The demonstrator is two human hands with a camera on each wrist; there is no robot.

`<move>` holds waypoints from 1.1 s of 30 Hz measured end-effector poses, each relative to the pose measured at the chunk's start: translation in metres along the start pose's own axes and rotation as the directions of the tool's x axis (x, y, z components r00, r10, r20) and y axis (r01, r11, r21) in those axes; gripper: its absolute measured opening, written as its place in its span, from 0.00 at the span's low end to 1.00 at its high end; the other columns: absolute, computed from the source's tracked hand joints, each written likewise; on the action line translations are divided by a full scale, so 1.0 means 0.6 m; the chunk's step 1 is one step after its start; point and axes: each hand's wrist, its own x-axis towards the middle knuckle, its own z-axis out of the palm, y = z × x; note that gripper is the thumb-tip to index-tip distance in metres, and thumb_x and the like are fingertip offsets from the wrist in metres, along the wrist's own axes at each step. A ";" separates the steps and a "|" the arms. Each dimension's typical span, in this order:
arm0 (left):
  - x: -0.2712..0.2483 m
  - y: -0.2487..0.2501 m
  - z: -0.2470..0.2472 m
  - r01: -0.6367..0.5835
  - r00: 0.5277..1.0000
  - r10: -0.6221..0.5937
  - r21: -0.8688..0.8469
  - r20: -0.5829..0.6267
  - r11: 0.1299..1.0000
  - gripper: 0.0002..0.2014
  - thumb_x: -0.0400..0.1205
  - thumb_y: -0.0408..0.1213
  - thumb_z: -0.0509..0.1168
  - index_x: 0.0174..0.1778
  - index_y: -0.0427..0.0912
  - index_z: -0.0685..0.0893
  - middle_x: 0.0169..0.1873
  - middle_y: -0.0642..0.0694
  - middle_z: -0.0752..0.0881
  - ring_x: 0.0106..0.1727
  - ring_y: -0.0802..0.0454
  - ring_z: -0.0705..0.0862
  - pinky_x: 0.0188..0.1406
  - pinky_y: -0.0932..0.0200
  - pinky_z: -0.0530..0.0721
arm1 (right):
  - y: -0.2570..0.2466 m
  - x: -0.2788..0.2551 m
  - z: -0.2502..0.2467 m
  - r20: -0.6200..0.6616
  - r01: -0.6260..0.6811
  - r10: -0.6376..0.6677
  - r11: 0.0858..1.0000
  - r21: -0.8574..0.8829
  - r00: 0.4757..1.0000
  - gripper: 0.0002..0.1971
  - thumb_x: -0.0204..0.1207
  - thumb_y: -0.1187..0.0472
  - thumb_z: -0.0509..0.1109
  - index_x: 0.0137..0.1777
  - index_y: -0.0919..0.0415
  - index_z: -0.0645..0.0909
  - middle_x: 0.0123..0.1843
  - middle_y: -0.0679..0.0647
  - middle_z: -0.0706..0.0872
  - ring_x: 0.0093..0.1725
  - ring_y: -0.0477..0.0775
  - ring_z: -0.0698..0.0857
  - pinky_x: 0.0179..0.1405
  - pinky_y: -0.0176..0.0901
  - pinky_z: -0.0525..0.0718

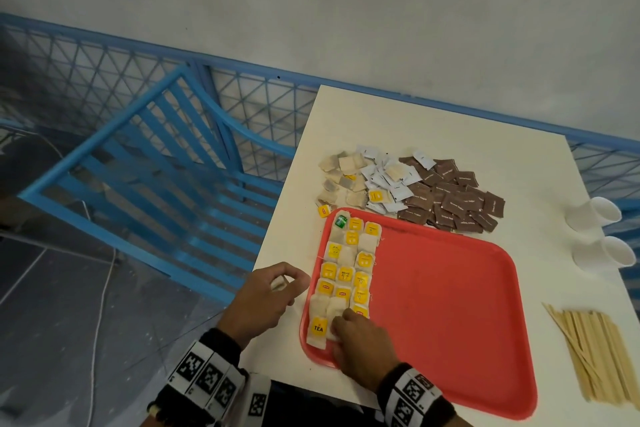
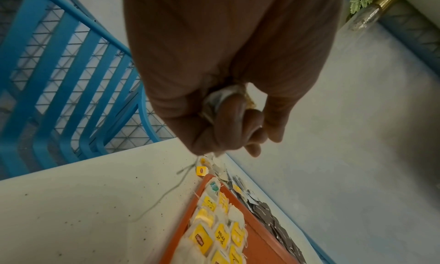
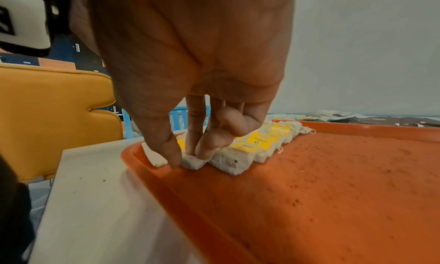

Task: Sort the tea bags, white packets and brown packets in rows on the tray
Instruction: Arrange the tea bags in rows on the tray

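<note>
A white surface (image 1: 433, 135) is standing against a pale wall, with a blue chair (image 1: 145, 163) and blue mesh fencing (image 1: 104, 66) off to its left. A red tray (image 1: 450, 288) is lying on the near part of it. Along the tray's left side the tea bags (image 1: 349, 274) are sitting in three close rows, most showing yellow tags and one at the far corner a green tag.

The right hand (image 1: 360, 343) is reaching down at the near end of the rows; from the right wrist view, the thumb and fingertips (image 3: 190, 151) are pinching the end of a tea bag in the middle row, touching the tray floor just beside the rim. The left hand (image 1: 263, 298) is hovering over the surface just left of the tray, its grip curled closed around a crumpled tea bag (image 2: 221, 96), with a thread dangling below it.

Beyond the tray's far edge the unsorted things are lying in a loose heap: more tea bags (image 1: 339, 180) on the left, white packets (image 1: 384, 180) in the middle and brown packets (image 1: 453, 198) on the right, the piles overlapping where they meet. A single yellow tag (image 1: 323, 210) is lying just outside the tray's far left corner.

On the right of the surface, two white paper cups (image 1: 595, 236) are lying on their sides, and a bundle of wooden stirrers (image 1: 595, 354) is lying nearer the front.
</note>
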 end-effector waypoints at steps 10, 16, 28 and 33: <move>0.000 -0.001 -0.003 0.003 1.000 -0.003 0.016 -0.021 1.000 0.06 0.81 0.51 0.72 0.39 0.57 0.89 0.26 0.51 0.81 0.30 0.51 0.73 0.22 0.62 0.71 | 0.007 -0.008 0.015 -0.064 0.062 -0.062 0.998 0.002 0.996 0.12 0.80 0.54 0.58 0.55 0.57 0.78 0.55 0.55 0.82 0.53 0.62 0.83 0.39 0.49 0.71; 0.005 -0.002 -0.002 -0.010 1.000 0.010 0.014 -0.009 1.000 0.07 0.81 0.52 0.71 0.40 0.57 0.89 0.27 0.50 0.81 0.29 0.52 0.73 0.22 0.61 0.71 | 0.001 -0.020 0.012 -0.032 0.011 -0.006 0.987 0.163 0.999 0.12 0.77 0.50 0.59 0.53 0.52 0.79 0.54 0.50 0.82 0.54 0.57 0.82 0.43 0.47 0.76; 0.010 0.046 0.028 0.208 0.963 -0.031 -0.660 0.268 0.722 0.45 0.80 0.71 0.43 0.68 0.31 0.78 0.37 0.32 0.83 0.32 0.41 0.84 0.27 0.54 0.82 | 0.016 -0.028 -0.131 -0.427 0.142 0.066 0.889 0.436 0.902 0.10 0.78 0.60 0.65 0.51 0.51 0.88 0.48 0.44 0.89 0.42 0.38 0.83 0.44 0.32 0.78; 0.018 0.064 0.063 0.279 0.935 0.000 -0.737 0.354 0.616 0.47 0.78 0.74 0.45 0.71 0.33 0.78 0.62 0.25 0.82 0.58 0.33 0.83 0.51 0.43 0.85 | -0.036 -0.051 -0.225 -0.473 0.261 -0.090 0.914 0.310 0.876 0.13 0.76 0.43 0.69 0.58 0.43 0.81 0.50 0.42 0.77 0.42 0.38 0.77 0.40 0.32 0.77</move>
